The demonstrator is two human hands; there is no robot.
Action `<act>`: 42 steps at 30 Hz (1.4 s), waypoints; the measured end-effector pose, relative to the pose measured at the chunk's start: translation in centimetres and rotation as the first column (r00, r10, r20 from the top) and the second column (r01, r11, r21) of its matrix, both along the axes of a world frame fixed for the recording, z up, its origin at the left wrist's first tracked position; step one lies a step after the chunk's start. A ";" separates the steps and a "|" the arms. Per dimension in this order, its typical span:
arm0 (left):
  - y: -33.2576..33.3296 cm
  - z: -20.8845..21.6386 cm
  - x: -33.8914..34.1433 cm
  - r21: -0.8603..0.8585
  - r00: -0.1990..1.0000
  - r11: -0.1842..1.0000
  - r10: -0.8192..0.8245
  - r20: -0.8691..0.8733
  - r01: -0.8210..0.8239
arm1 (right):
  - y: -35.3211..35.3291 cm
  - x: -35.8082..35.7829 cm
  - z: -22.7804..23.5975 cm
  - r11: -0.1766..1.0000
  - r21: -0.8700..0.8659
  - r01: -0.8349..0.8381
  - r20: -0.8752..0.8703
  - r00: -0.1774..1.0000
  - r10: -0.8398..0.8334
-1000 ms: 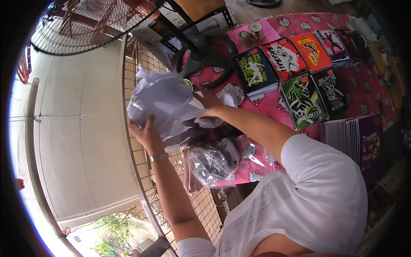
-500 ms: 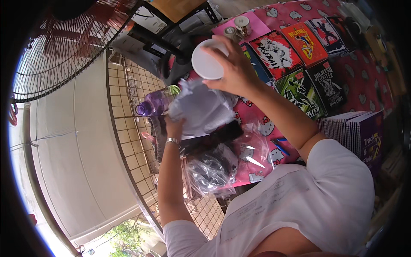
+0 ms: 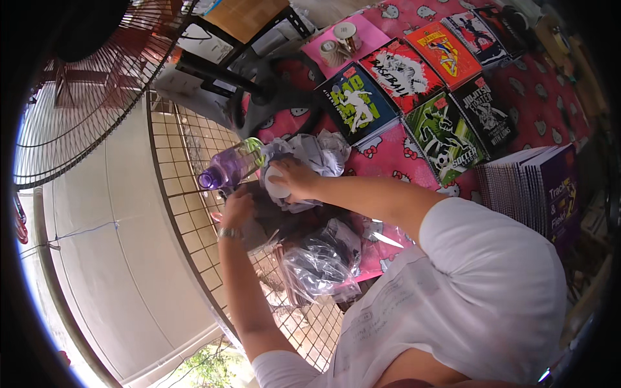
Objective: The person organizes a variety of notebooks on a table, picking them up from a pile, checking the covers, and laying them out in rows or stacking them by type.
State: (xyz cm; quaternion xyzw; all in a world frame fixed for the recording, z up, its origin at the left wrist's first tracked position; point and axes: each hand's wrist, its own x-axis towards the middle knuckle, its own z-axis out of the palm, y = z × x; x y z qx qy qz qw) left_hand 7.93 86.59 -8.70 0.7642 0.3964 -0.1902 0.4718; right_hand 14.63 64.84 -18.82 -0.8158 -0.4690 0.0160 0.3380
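My right hand (image 3: 294,181) is closed around a round white thing (image 3: 277,185), its flat disc-like face turned toward the left; its kind cannot be made out. Crumpled white paper (image 3: 310,154) lies under and behind this hand. To the left, my left hand (image 3: 239,207) has its fingers closed at the rim of a dark bag (image 3: 266,216), with the fingertips partly hidden. Just beyond that hand, a purple bottle (image 3: 223,171) leans beside the wire grid. Nearer to me rests a clear plastic bag (image 3: 320,262) with dark contents.
Sports-themed notebooks (image 3: 401,76) lie in rows on the pink tablecloth (image 3: 550,97). Two cups (image 3: 346,37) stand on a pink sheet. A stack of purple spiral notebooks (image 3: 527,191) is at the right. A fan (image 3: 84,97) and wire grid (image 3: 187,213) flank the left.
My right hand has come down toward me with the round white thing, onto the paper. The paper is more bunched up. My left hand has left the paper and moved to the dark bag's rim.
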 end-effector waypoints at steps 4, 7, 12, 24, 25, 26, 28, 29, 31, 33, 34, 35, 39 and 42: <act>-9.1 11.9 -2.1 0.082 0.905 0.984 -0.179 0.387 0.160 | -1.9 2.3 -0.2 0.999 -0.036 -0.017 0.015 1.000 0.018; -15.2 17.1 -7.3 0.270 0.826 0.933 -0.341 0.448 0.239 | -3.7 1.6 1.2 0.995 0.035 -0.092 0.048 0.995 0.090; -23.4 16.7 -15.2 0.297 0.705 0.904 -0.426 0.567 0.308 | -12.6 -4.2 2.1 0.921 0.376 0.107 -0.014 0.994 -0.110; -36.5 -6.7 -17.3 0.441 0.344 0.527 -0.834 0.431 0.727 | -45.2 -28.1 -5.0 0.897 -0.065 0.437 -0.290 0.852 -0.436; -37.6 -9.8 -16.7 0.519 0.298 0.487 -0.863 0.407 0.702 | -44.9 -27.7 -4.9 0.901 -0.065 0.428 -0.293 0.855 -0.428; -39.2 -12.2 -15.8 0.490 0.311 0.468 -0.876 0.369 0.736 | -43.8 -26.5 -4.4 0.906 -0.027 0.423 -0.271 0.869 -0.414; -41.8 -15.2 -14.5 0.453 0.310 0.439 -0.891 0.333 0.776 | -42.9 -24.9 -4.4 0.903 0.006 0.429 -0.251 0.875 -0.414; -42.8 -16.0 -13.7 0.502 0.312 0.381 -0.925 0.219 0.776 | -42.4 -24.1 -5.3 0.893 -0.002 0.451 -0.240 0.866 -0.438; -44.4 -17.6 -13.3 0.537 0.293 0.295 -0.952 0.092 0.790 | -43.7 -24.3 -4.9 0.870 -0.011 0.493 -0.243 0.843 -0.480; -45.2 -18.7 -14.1 0.608 0.297 0.211 -0.954 -0.042 0.766 | -46.2 -26.0 -4.4 0.928 -0.287 0.238 -0.434 0.831 -0.347; -46.7 -18.5 -14.5 0.654 0.304 0.245 -0.952 0.024 0.716 | -49.0 -28.7 -7.2 0.938 -0.190 0.290 -0.384 0.858 -0.342; -47.0 -18.8 -14.7 0.650 0.302 0.237 -0.953 0.011 0.722 | -51.6 -29.9 -8.0 0.938 -0.259 0.231 -0.435 0.839 -0.326; -47.7 -19.9 -15.1 0.730 0.332 0.254 -0.942 0.038 0.635 | -61.7 -32.8 -11.5 0.909 -0.384 0.162 -0.462 0.819 -0.341; -51.5 -18.5 -15.2 0.656 0.327 0.164 -0.935 -0.134 0.737 | -68.6 -32.8 -8.9 0.818 -0.545 0.183 -0.603 0.592 -0.534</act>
